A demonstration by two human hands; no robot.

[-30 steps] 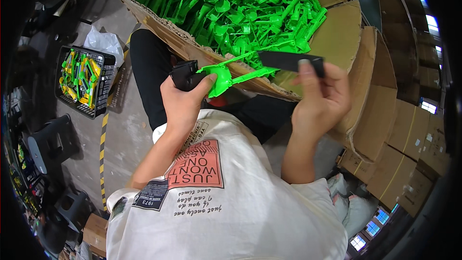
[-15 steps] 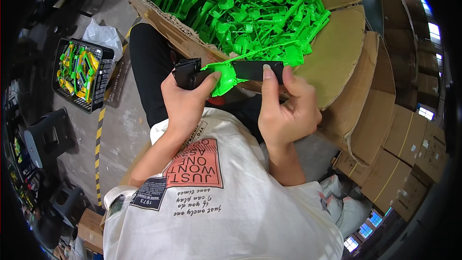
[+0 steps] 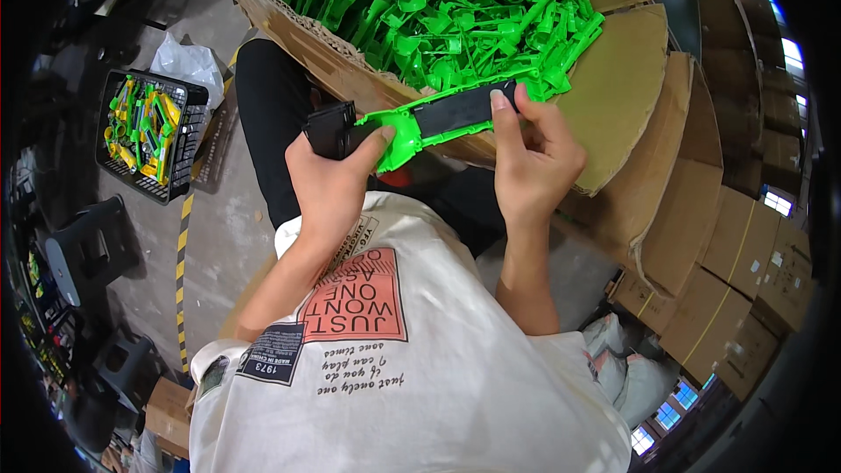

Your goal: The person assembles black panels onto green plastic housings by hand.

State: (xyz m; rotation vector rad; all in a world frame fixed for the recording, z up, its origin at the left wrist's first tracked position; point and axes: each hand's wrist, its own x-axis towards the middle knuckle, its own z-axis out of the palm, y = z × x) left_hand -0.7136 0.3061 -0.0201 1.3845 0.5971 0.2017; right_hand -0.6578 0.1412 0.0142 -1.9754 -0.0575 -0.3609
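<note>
Across my lap, in front of the shirt, I hold a long bright green plastic part (image 3: 399, 140) with raised side walls. My left hand (image 3: 329, 182) is closed on its left end, the thumb pressed on the green surface. The same hand also grips a small stack of black flat pieces (image 3: 328, 130). A black rectangular strip (image 3: 457, 112) lies along the trough of the green part, between its walls. My right hand (image 3: 536, 156) pinches the strip's right end, thumb on top. That hand's fingers partly hide the right end of the green part.
A large cardboard box (image 3: 626, 96) full of loose green plastic parts (image 3: 438, 26) stands right beyond my hands. At the left, a black crate (image 3: 180, 171) of green and yellow pieces sits on the floor beside a grey stool (image 3: 88, 245). Stacked cartons (image 3: 714, 298) stand at the right.
The green part has turned so that its length now lies under the black strip. The strip has tilted up at its right end, and my right hand has moved slightly right and up.
</note>
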